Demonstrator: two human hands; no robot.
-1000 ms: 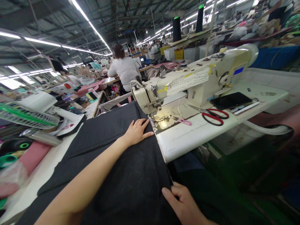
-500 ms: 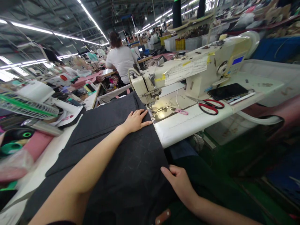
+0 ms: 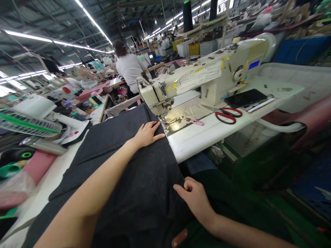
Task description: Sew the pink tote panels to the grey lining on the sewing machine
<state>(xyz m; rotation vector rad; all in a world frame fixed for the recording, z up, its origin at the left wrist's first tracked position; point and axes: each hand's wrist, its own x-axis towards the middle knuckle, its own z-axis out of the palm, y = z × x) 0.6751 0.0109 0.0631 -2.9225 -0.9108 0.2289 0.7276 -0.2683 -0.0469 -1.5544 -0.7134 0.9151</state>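
Black fabric (image 3: 144, 175) spreads over the table and hangs down at the front, its right edge running up to the needle area of a cream sewing machine (image 3: 186, 82). Flat on this cloth, just left of the presser foot, lies my left hand (image 3: 148, 134), fingers spread. Lower down, my right hand (image 3: 195, 194) pinches the fabric's right edge between thumb and curled fingers. Pink-handled thread snips (image 3: 197, 122) and red-handled scissors (image 3: 227, 115) rest on the machine bed, to the right of the needle.
A black phone (image 3: 245, 98) lies on the table's right side, beside a white pen-like stick (image 3: 261, 105). A small fan (image 3: 33, 120) and a metal bottle (image 3: 43, 145) stand on the left. Behind the machine, a person in a white shirt (image 3: 131, 70) faces away. A grey bin (image 3: 307, 82) is at right.
The camera view has shifted slightly, so the machine appears a little further left. My left hand stays flat on the fabric; my right hand still grips the edge, its fingers slightly more curled.
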